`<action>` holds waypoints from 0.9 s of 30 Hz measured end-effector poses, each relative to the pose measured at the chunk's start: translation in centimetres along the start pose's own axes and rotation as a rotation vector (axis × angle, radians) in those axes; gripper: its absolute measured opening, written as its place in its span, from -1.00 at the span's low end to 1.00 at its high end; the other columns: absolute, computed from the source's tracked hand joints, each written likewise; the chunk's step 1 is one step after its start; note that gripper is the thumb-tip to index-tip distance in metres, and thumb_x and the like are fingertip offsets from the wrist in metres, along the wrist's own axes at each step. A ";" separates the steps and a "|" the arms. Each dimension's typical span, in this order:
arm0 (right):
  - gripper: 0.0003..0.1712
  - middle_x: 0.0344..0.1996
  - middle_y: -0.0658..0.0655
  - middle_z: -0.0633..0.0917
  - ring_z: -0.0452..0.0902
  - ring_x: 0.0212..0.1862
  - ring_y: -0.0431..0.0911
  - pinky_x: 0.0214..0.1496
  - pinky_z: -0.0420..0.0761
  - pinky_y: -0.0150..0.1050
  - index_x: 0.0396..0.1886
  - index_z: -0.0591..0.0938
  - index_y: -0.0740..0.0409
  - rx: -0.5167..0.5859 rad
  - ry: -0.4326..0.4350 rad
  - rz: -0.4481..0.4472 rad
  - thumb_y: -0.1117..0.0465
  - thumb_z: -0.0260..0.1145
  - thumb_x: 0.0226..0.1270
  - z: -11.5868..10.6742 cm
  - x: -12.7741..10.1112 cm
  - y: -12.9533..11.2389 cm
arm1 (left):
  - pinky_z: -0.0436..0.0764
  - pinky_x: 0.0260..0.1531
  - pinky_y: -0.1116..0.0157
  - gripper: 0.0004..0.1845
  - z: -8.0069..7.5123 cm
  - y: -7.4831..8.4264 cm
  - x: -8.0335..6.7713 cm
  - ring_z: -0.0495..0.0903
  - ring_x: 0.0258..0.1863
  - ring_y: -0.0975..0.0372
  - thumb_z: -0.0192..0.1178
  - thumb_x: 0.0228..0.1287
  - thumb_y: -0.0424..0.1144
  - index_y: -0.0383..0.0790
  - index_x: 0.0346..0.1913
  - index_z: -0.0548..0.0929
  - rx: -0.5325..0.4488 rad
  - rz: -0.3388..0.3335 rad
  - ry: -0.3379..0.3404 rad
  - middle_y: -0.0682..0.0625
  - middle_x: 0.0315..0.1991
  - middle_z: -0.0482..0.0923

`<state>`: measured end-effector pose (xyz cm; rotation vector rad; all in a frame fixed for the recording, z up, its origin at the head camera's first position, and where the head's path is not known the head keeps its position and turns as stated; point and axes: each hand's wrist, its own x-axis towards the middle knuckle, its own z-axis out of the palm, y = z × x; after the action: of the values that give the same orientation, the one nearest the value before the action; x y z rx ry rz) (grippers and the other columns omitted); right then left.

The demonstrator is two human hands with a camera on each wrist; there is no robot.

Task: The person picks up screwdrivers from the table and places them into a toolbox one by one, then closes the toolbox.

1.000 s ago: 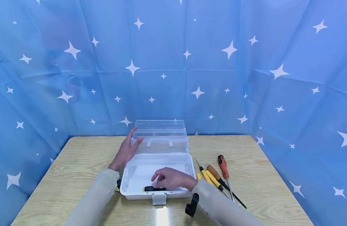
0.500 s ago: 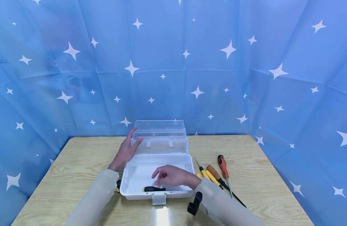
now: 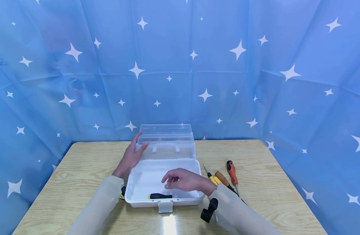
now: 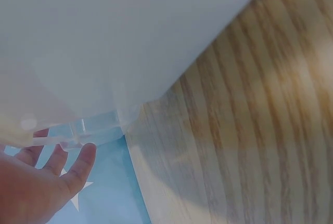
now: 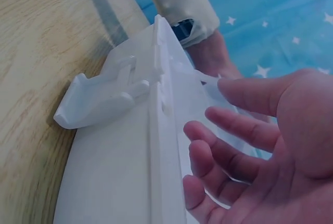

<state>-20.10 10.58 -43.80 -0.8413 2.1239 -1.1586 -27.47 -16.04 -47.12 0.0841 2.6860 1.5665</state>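
Centre stage: white rectangular plastic box [image 3: 187, 203], clear plastic lid [image 3: 168, 151] raised behind it
Left hand [image 3: 130, 157]: fingers spread, nearly straight, up against the lid's left edge
Right hand [image 3: 184, 180]: over the box, fingers loosely bent, gripping nothing
Inside the box: black-and-yellow rounded handle [image 3: 160, 196] lying along the front
Right of the box: red-and-black-handled screwdriver [image 3: 231, 172]

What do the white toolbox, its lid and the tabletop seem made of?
White toolbox: probably smooth, opaque plastic, with a molded-looking latch. Lid: likely smooth, see-through plastic; the blue backdrop shows through. Tabletop: wood-grained, somewhat glossy, reflecting light; laminate or real wood, I can't tell.
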 end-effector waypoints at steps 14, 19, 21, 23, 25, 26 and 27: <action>-0.73 -0.08 0.29 0.69 0.60 -0.08 0.21 0.00 0.62 0.12 0.06 0.61 0.31 0.047 0.041 0.004 0.26 0.15 0.50 -1.6 -1.6 0.0 | 0.14 0.34 -0.33 -0.13 -0.1 -0.3 0.1 -0.03 0.53 -0.18 -0.10 0.32 0.47 0.32 0.58 -0.13 0.009 0.057 0.000 -0.08 0.61 -0.13; -0.74 -0.10 0.28 0.68 0.60 -0.12 0.16 -0.03 0.62 0.11 0.05 0.62 0.26 0.048 0.048 -0.004 0.25 0.15 0.51 -2.1 -2.1 -0.1 | 0.18 0.32 -0.34 -0.18 0.0 -0.3 0.2 0.01 0.53 -0.17 -0.07 0.36 0.41 0.37 0.57 -0.13 0.006 0.032 0.006 -0.07 0.61 -0.12; -0.74 -0.13 0.24 0.68 0.58 -0.18 0.09 -0.08 0.63 0.06 0.04 0.63 0.25 0.042 0.055 -0.011 0.23 0.15 0.52 -2.3 -2.4 -0.1 | 0.18 0.31 -0.35 -0.18 0.0 -0.3 0.2 0.01 0.53 -0.18 -0.07 0.37 0.39 0.37 0.57 -0.14 0.007 0.028 0.007 -0.07 0.61 -0.12; -0.74 -0.17 0.19 0.68 0.56 -0.23 0.02 -0.12 0.62 0.01 0.04 0.63 0.24 0.044 0.061 -0.016 0.21 0.16 0.52 -2.6 -2.7 -0.1 | 0.18 0.31 -0.35 -0.16 0.0 -0.2 0.2 0.00 0.53 -0.18 -0.07 0.35 0.42 0.36 0.57 -0.14 0.006 0.027 0.007 -0.08 0.61 -0.12; -0.75 -0.19 0.12 0.68 0.54 -0.25 -0.04 -0.15 0.62 -0.06 0.03 0.63 0.20 0.039 0.069 -0.010 0.18 0.17 0.52 -2.8 -2.9 -0.2 | 0.19 0.31 -0.35 -0.13 0.0 -0.2 0.1 0.01 0.53 -0.18 -0.09 0.31 0.47 0.37 0.57 -0.15 0.011 0.025 0.006 -0.09 0.61 -0.12; -0.75 -0.19 0.11 0.67 0.54 -0.26 -0.05 -0.16 0.62 -0.09 0.03 0.64 0.19 0.036 0.071 -0.010 0.18 0.17 0.52 -2.9 -3.0 -0.2 | 0.20 0.30 -0.36 -0.12 0.0 -0.2 0.1 0.01 0.52 -0.19 -0.09 0.30 0.48 0.36 0.57 -0.15 0.012 0.024 0.006 -0.10 0.60 -0.11; -0.76 -0.20 0.09 0.66 0.53 -0.27 -0.07 -0.17 0.61 -0.11 0.03 0.64 0.17 0.034 0.073 -0.009 0.18 0.17 0.52 -3.1 -3.2 -0.3 | 0.20 0.29 -0.36 -0.11 0.0 -0.2 0.1 0.02 0.52 -0.20 -0.09 0.29 0.49 0.36 0.57 -0.15 0.015 0.023 0.006 -0.11 0.60 -0.11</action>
<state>-20.23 14.37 -41.57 -0.8060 2.1546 -1.2442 -27.57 -16.14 -47.25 0.1121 2.7113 1.5549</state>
